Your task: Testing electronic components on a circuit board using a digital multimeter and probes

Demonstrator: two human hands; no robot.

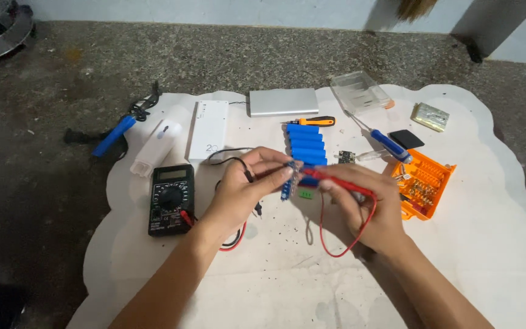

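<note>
We are pinching a cell (286, 183) in our left hand (238, 189), touching a red probe (336, 181) to it.
Our right hand (369, 210) is gripping the probe like a pen, so its tip meets the cell's end.

left hand (245, 183): blue board (287, 183) | right hand (360, 204): red probe (336, 181) (tip at board) | multimeter (171, 198) left

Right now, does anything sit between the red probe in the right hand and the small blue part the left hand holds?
Nothing visible does: the red probe in the right hand reaches straight to the small blue part in the left hand.
</note>
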